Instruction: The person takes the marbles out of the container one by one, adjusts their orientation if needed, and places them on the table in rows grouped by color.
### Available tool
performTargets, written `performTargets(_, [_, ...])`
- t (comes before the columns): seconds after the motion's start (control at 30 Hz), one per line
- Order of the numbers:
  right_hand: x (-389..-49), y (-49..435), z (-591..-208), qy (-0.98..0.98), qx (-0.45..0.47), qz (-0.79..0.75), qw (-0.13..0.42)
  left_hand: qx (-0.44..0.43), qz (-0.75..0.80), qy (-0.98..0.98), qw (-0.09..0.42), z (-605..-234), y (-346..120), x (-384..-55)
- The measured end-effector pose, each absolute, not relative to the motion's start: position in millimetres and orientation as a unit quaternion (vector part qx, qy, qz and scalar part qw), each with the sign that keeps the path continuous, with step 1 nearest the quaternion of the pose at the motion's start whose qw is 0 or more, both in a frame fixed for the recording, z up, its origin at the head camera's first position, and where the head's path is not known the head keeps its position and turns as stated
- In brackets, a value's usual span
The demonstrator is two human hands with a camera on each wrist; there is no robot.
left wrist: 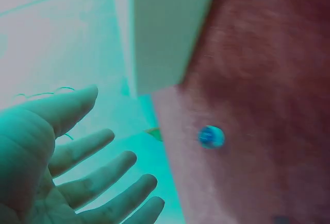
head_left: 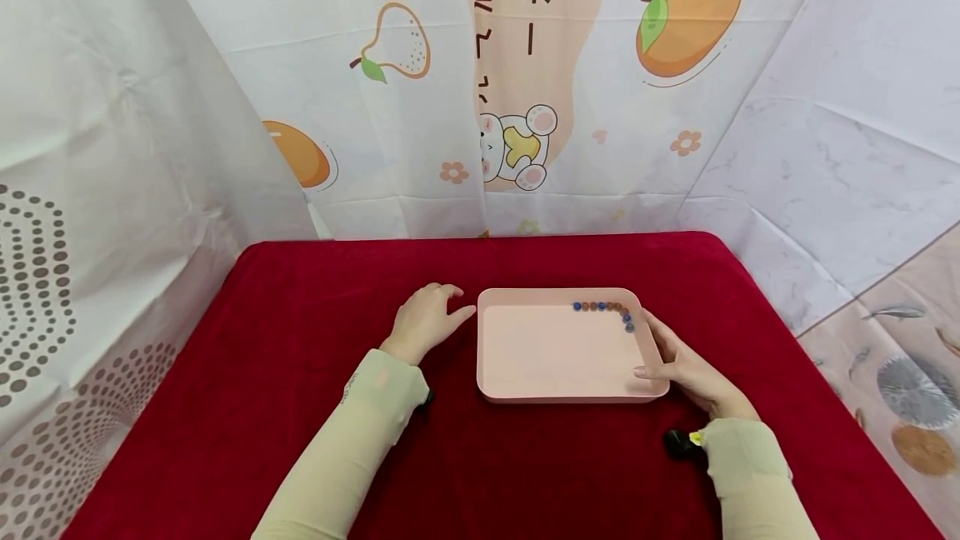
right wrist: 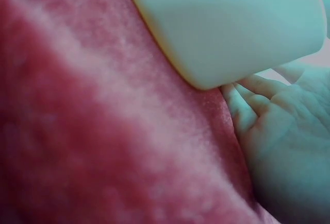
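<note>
A shallow pale pink tray lies on the red cloth. Several blue and brown marbles line its far wall and curve round the far right corner. My right hand grips the tray's right side, thumb over the rim and fingers along the outer wall; the right wrist view has the hand low beside the tray's corner. Just off the tray's left wall is my left hand, holding nothing, its fingers extended in the left wrist view. One blue marble sits on the cloth outside the tray there.
Red cloth covers the table, whose far edge meets a white curtain printed with fruit. More curtains hang at the left and right sides. Dark wrist devices show at the cuffs.
</note>
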State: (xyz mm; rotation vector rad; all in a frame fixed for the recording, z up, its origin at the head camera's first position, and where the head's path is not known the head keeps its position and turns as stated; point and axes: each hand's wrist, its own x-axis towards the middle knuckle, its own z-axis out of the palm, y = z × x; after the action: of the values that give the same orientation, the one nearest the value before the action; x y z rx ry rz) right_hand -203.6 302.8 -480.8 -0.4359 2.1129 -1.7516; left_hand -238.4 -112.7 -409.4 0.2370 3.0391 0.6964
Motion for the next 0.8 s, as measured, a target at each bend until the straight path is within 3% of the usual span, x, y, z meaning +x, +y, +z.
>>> performTargets(0.4, [-203, 302, -480, 0.748, -0.150, -0.620, 0.182, 0.087, 0.303, 0.949, 0.023, -383, -86, -255])
performTargets(0.8, [-203, 303, -480, 0.747, -0.154, -0.621, 0.183, 0.084, 0.409, 0.907, 0.047, -384, -61, -267])
